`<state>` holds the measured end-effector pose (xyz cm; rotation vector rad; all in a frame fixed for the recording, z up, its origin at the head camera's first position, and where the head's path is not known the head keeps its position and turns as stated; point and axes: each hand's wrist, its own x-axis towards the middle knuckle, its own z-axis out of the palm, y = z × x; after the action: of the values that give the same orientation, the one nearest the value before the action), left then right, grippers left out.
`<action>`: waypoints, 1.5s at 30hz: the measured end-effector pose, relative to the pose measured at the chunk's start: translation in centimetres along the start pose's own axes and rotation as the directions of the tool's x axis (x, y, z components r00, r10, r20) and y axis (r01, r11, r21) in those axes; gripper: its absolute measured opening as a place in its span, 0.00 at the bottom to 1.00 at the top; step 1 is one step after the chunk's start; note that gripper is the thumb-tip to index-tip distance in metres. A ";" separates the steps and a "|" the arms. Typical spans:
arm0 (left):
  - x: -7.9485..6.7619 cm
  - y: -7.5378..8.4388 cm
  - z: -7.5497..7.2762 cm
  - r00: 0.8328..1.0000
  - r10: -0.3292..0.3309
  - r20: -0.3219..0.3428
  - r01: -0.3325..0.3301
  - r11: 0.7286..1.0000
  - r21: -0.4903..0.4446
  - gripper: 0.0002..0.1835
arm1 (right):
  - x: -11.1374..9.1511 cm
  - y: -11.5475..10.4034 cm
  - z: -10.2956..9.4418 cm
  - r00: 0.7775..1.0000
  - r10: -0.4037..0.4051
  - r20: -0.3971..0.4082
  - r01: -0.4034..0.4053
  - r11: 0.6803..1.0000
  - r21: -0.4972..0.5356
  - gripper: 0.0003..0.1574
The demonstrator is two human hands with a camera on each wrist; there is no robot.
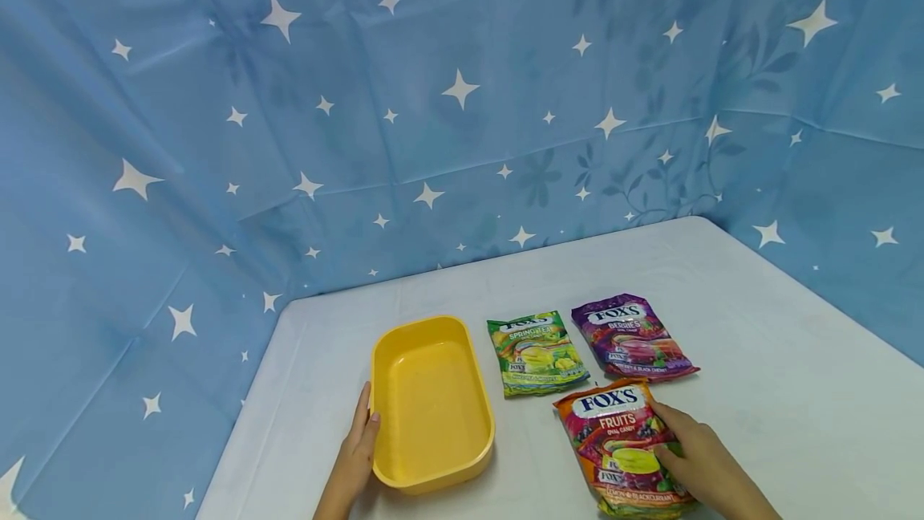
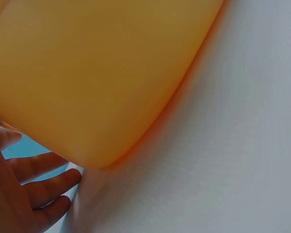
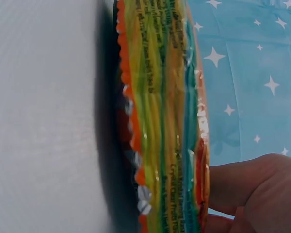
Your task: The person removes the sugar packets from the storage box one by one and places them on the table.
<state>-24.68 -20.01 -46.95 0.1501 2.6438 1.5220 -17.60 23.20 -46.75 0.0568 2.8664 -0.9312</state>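
Observation:
In the head view my right hand grips a red and orange bag of Fox's Fruits candy by its right side, thumb on the printed front. The right wrist view shows the candy bag's striped edge close over the white cloth, with part of the hand beside it. At the left wall of a yellow plastic tray rests my left hand. Its fingers look extended in the left wrist view, fingertips right at the tray's outer wall.
Behind the Fruits bag lie a green bag of Spring Tea candy and a purple bag of Berries candy, both flat on the white-covered table. A blue star-patterned curtain hangs along the table's back and sides.

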 end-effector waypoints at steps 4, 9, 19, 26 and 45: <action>0.0 -0.1 0.0 1.000 -0.001 -0.003 0.001 1.000 -0.008 0.32 | 0.1 0.1 0.0 1.000 0.018 0.013 -0.018 1.000 -0.004 0.41; 0.1 -0.1 0.0 1.000 0.006 -0.001 -0.006 1.000 -0.006 0.32 | 0.2 0.2 -0.1 0.999 0.027 0.021 -0.027 1.000 -0.003 0.42; 0.3 0.0 0.2 1.000 0.011 -0.003 -0.011 1.000 0.005 0.31 | 0.5 0.2 -0.3 0.999 0.026 0.020 -0.025 0.999 -0.024 0.42; 0.4 -0.2 0.5 1.000 0.011 -0.009 -0.011 1.000 0.003 0.31 | 0.6 0.5 -0.5 0.999 0.038 0.023 -0.037 0.999 -0.011 0.43; 0.8 -0.5 0.1 0.999 0.038 -0.013 -0.037 0.998 0.048 0.34 | 2.8 0.4 -4.0 0.957 -0.156 -0.244 0.107 0.973 -0.204 0.44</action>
<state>-25.46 -20.10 -47.42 0.1941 2.7038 1.4766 -20.78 25.88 -44.17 -0.0361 3.2229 -0.7143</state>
